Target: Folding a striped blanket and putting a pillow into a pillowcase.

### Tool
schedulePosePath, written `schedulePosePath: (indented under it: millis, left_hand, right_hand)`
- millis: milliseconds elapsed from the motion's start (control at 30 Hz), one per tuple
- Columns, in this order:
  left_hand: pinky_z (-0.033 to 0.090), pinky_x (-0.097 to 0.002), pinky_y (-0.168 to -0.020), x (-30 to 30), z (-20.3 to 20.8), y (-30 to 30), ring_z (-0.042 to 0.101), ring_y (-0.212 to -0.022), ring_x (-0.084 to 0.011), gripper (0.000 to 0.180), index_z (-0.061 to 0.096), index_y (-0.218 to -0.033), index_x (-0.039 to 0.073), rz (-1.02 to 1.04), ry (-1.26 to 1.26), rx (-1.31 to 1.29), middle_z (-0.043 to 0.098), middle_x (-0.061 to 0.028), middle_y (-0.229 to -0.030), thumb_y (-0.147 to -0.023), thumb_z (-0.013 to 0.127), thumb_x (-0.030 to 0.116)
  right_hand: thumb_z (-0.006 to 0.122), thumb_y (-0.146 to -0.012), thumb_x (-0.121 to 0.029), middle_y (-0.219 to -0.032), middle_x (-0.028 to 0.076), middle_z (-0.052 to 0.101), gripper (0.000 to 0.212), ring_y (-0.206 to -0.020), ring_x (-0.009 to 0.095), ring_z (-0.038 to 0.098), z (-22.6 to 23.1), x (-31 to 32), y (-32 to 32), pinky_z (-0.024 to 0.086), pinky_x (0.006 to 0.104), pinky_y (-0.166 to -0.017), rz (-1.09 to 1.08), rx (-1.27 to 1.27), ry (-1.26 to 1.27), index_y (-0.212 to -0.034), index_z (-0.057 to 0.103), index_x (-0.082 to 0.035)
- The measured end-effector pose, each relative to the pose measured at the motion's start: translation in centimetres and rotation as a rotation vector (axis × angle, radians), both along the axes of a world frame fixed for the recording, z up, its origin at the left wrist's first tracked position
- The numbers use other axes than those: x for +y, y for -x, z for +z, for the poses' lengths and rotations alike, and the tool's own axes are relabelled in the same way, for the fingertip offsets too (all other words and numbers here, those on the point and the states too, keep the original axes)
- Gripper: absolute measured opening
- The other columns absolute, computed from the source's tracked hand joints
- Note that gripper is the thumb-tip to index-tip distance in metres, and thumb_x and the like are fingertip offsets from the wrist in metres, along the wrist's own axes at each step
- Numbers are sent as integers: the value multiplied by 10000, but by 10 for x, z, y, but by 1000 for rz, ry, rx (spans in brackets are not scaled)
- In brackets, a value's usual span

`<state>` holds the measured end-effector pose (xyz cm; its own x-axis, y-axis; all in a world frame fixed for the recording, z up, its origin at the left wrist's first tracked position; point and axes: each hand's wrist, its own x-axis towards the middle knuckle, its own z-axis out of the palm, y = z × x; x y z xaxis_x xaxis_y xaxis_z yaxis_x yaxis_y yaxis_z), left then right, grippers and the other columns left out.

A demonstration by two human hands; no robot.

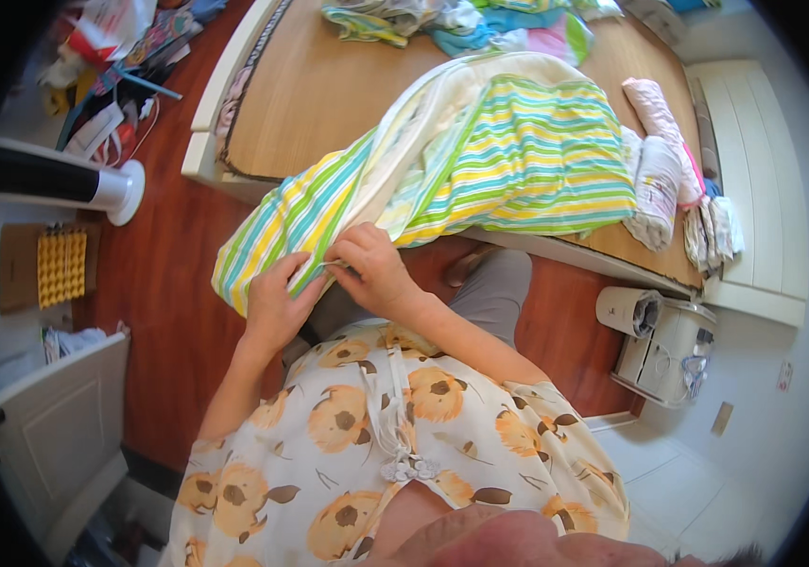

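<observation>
A striped cloth (527,151) in green, yellow, blue and white, with a pale lining, lies partly on the bed and hangs over its near edge toward me. It looks like a quilt or a child's sleeping bag; I cannot tell which. My left hand (280,300) pinches its near edge between thumb and fingers. Close beside it, my right hand (372,268) grips the same edge with bent fingers. The fingertips of both hands almost meet, and what lies right between them is too small to make out.
The wooden bed board (310,104) carries crumpled clothes (508,24) at the far side and rolled cloths (655,189) at the right. A waste bin (629,312) stands by a small white cabinet (674,359). At left are a black-and-white column (93,184) and a cluttered rack (111,80).
</observation>
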<state>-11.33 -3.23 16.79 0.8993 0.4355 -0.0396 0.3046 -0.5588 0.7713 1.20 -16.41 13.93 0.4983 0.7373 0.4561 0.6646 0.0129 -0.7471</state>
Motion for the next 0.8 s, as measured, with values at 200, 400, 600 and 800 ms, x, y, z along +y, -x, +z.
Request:
schedulePosePath:
  millis: [200, 400, 600, 800]
  left_hand:
    - [495, -364, -705, 1, 7, -2, 643, -808, -329, 289, 620, -987, -18, -84, -57, -4, 651, -192, -894, -761, 699, 145]
    - [485, -348, -667, 25, 45, 14, 640, -754, -325, 230, 638, -935, -25, -250, 17, 15, 641, -198, -836, -749, 676, 106]
    - [438, -303, -572, 70, 146, 57, 586, -607, -248, 230, 640, -813, -34, -476, 37, 143, 583, -133, -660, -638, 728, 85]
    - [390, -325, -576, 87, 199, 117, 571, -659, -186, 290, 690, -797, 28, -635, 88, 178, 597, -63, -674, -565, 800, 165]
  right_hand:
    - [661, -734, -75, -841, 75, 542, 149, -858, 281, 520, -1, -9, -1, 388, 378, -760, 24, -49, 60, -843, 561, -85]
    - [648, -713, -75, -837, 67, 539, 164, -874, 264, 527, 0, -21, -14, 394, 391, -831, 65, -236, 80, -845, 555, -97]
    - [645, -663, -64, -813, 55, 537, 204, -859, 260, 531, 8, -71, -81, 393, 396, -860, -45, -345, 125, -846, 563, -102]
    - [662, -670, -101, -735, 48, 530, 155, -786, 254, 535, 30, -92, -136, 390, 403, -803, -100, -467, 159, -800, 578, -109]
